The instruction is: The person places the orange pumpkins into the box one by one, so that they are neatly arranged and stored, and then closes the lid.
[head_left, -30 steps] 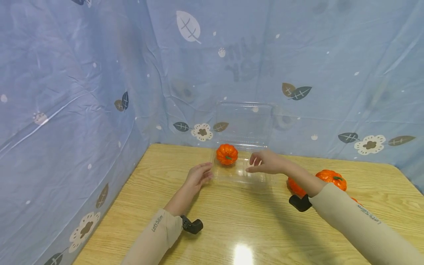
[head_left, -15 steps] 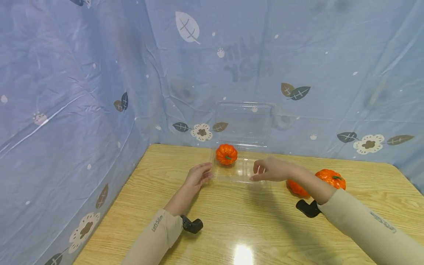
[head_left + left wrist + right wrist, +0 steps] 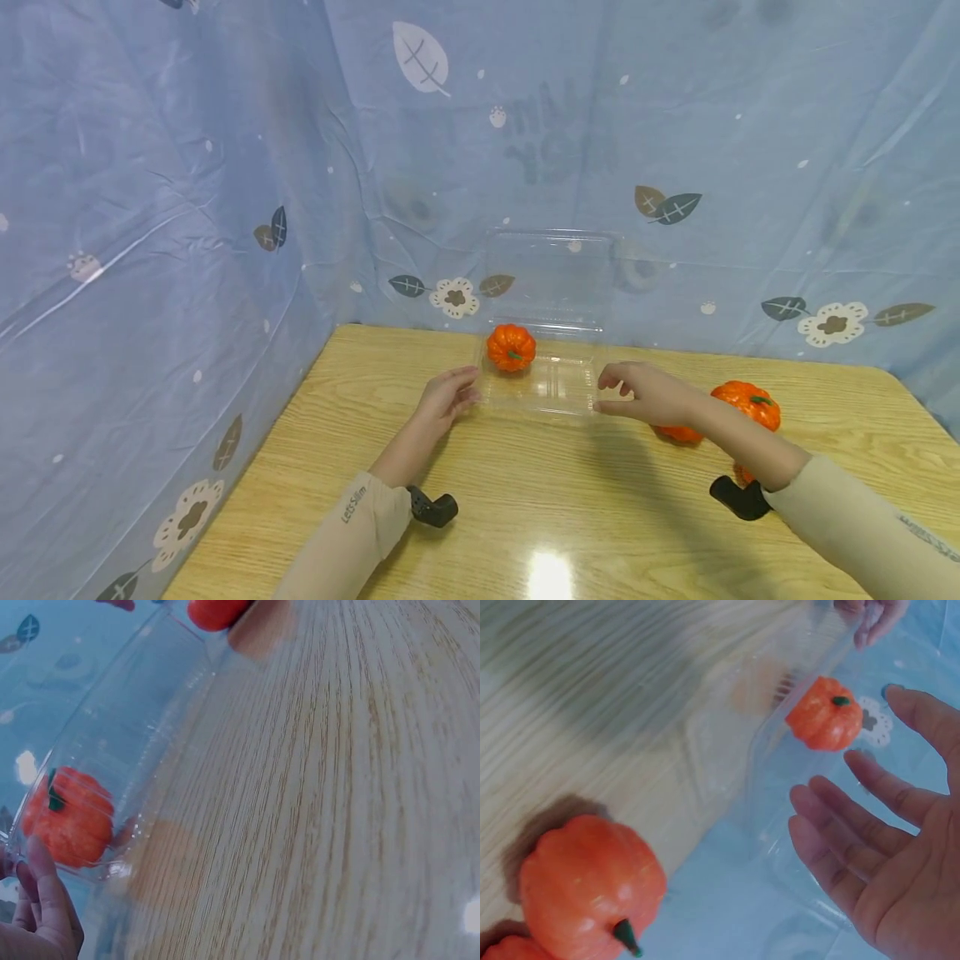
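Observation:
A clear plastic container with its lid raised at the back stands on the table. Inside its left part sits a small orange pumpkin with a green stem. My left hand holds the container's left edge, thumb and fingers at the rim beside the pumpkin in the left wrist view. By the container's right edge hovers my right hand, its fingers spread and loosely bent. Nothing lies between these fingers in the right wrist view, where the palm shows.
On the right, partly behind my right forearm, an orange pumpkin and another pumpkin lie on the wooden table. A bit of a third shows under the wrist. Blue patterned cloth hangs behind and to the left.
My right hand has moved from over the container's right part to the right and slightly nearer, out past its right edge. My left hand and the pumpkin in the container stay in place.

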A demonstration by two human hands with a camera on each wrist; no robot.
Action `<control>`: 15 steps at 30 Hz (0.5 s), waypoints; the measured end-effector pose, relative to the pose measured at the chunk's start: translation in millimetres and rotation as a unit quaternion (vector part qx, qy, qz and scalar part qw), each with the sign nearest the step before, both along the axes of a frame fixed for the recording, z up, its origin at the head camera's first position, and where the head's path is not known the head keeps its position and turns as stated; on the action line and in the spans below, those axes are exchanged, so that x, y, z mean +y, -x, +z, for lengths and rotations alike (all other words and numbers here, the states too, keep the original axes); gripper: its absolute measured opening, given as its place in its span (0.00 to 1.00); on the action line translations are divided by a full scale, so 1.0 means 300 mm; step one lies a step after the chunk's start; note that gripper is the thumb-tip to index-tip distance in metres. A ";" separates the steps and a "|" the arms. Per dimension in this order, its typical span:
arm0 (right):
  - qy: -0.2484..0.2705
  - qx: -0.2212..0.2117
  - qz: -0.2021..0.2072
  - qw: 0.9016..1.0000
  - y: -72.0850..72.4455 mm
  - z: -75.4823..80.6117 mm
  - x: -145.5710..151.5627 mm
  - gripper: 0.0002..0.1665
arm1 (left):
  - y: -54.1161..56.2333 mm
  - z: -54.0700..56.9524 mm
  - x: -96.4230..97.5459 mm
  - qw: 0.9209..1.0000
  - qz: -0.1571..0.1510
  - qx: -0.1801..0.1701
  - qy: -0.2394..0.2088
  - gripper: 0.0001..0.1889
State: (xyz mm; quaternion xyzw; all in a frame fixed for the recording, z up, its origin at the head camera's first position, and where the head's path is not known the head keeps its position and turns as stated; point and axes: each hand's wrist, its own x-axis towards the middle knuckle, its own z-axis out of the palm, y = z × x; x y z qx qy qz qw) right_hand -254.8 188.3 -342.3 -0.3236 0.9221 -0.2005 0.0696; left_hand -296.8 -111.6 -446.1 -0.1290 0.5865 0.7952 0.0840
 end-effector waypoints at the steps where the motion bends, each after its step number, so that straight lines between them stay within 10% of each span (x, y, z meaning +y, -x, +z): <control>1: -0.001 0.003 -0.006 1.000 -0.003 -0.002 0.007 0.20 | 0.000 0.000 0.000 1.000 0.000 0.000 0.000 0.17; 15: -0.001 0.056 -0.034 0.998 -0.057 -0.021 0.104 0.18 | -0.001 -0.003 0.001 1.000 0.001 -0.003 -0.002 0.17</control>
